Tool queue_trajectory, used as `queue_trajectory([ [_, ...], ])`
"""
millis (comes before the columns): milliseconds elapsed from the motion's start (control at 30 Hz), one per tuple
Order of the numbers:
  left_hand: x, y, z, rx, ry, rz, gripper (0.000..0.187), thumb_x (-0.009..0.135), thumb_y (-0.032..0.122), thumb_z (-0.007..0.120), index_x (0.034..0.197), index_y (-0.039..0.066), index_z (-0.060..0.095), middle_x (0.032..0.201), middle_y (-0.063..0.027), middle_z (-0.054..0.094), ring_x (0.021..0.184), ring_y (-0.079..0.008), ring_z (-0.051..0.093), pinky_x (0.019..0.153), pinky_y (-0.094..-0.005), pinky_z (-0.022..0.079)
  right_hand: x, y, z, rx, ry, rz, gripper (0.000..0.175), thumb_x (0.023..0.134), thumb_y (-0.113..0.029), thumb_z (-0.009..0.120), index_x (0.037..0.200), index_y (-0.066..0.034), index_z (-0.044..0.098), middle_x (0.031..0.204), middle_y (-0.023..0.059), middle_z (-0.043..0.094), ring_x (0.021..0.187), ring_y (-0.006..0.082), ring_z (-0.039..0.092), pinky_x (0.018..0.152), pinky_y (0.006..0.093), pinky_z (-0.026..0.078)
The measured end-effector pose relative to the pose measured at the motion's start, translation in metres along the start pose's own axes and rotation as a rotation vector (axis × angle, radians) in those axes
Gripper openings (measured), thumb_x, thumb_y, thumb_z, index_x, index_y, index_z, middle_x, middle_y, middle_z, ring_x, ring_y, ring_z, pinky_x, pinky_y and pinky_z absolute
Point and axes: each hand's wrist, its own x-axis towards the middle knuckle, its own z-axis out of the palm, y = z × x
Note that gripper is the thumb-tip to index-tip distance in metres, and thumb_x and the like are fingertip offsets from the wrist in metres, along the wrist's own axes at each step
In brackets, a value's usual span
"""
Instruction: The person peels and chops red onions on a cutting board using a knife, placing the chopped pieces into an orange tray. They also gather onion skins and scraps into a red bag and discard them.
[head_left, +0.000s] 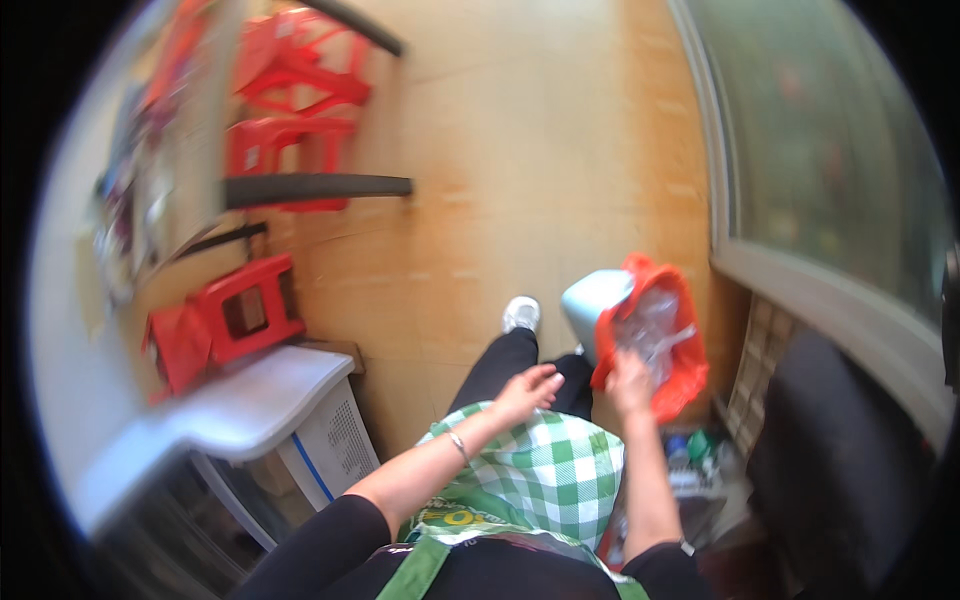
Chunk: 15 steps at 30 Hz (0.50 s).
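Observation:
My right hand (630, 382) grips the near rim of a light blue waste bin (589, 304), which tilts beside my right leg. An orange-red plastic bag (686, 375) lines it and folds out over the rim. Clear crumpled plastic (656, 330) lies inside. My left hand (527, 395) hovers empty before my green-and-white checked apron (562, 457), its fingers loosely apart. A bracelet circles that wrist.
Red plastic stools (247, 307) stand to the left by dark table legs (322, 189). A white cabinet (277, 382) is at lower left. To the right are a glass-panelled frame (817, 127), a dark chair back (825, 450) and bottles (694, 446) on the floor.

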Motion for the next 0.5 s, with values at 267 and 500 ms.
queue_trajectory([
  [267, -0.129, -0.021, -0.053, -0.541, 0.649, 0.329, 0.037, 0.096, 0.029, 0.056, 0.077, -0.001, 0.067, 0.07, -0.0023, 0.064, 0.062, -0.0102, 0.056, 0.057, -0.0299, 0.046, -0.013, -0.264, -0.064, -0.03, -0.338, -0.576, 0.017, 0.081, -0.012, 0.059, 0.098, -0.0089, 0.061, 0.091, 0.0127, 0.056, 0.084, 0.0313, 0.06, 0.068, 0.0432, 0.052],
  [500, -0.217, -0.038, -0.193, -0.923, 0.885, 0.345, 0.028, 0.095, 0.019, 0.056, 0.085, -0.006, 0.063, 0.081, -0.011, 0.065, 0.074, -0.0168, 0.063, 0.064, -0.0353, 0.056, 0.025, -0.409, -0.113, 0.284, -0.416, -0.755, 0.036, 0.079, -0.01, 0.069, 0.114, -0.0081, 0.062, 0.108, 0.0168, 0.059, 0.096, 0.0354, 0.062, 0.084, 0.0408, 0.052],
])
